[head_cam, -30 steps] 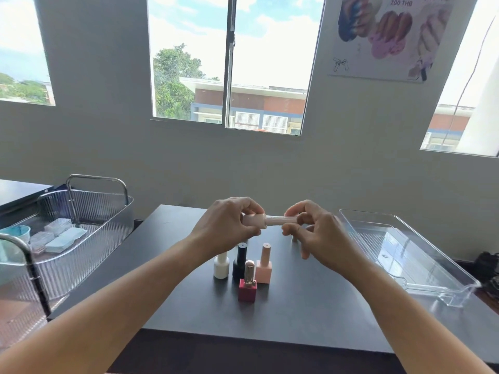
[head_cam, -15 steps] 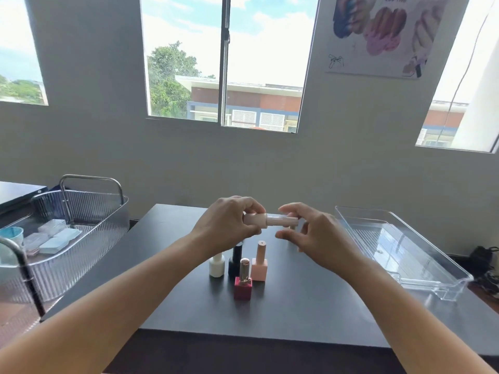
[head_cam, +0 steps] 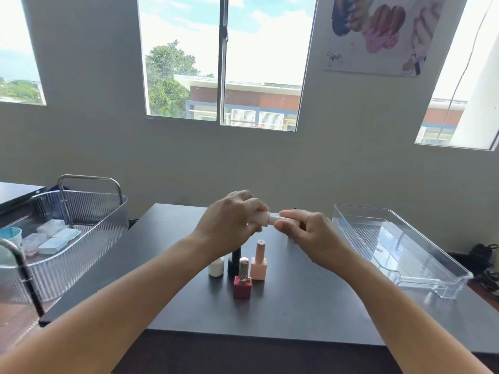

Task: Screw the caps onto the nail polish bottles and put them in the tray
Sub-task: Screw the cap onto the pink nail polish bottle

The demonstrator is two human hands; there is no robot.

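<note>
My left hand grips a pale pink nail polish bottle, held sideways above the dark table. My right hand pinches the bottle's cap between thumb and fingertips, and the cap sits against the bottle's neck. Below my hands stand a white bottle, a black bottle, a red bottle with a metallic cap and a peach bottle with a tall cap. A clear plastic tray lies at the table's right side with nothing in it.
A ribbed clear basket with metal handles stands left of the table and holds small boxes and a cup. The wall with windows rises behind the table. Dark bags lie on the floor at the far right.
My right hand's fingers have shifted around the cap, and both hands stay joined at the bottle. The view has tilted slightly upward.
</note>
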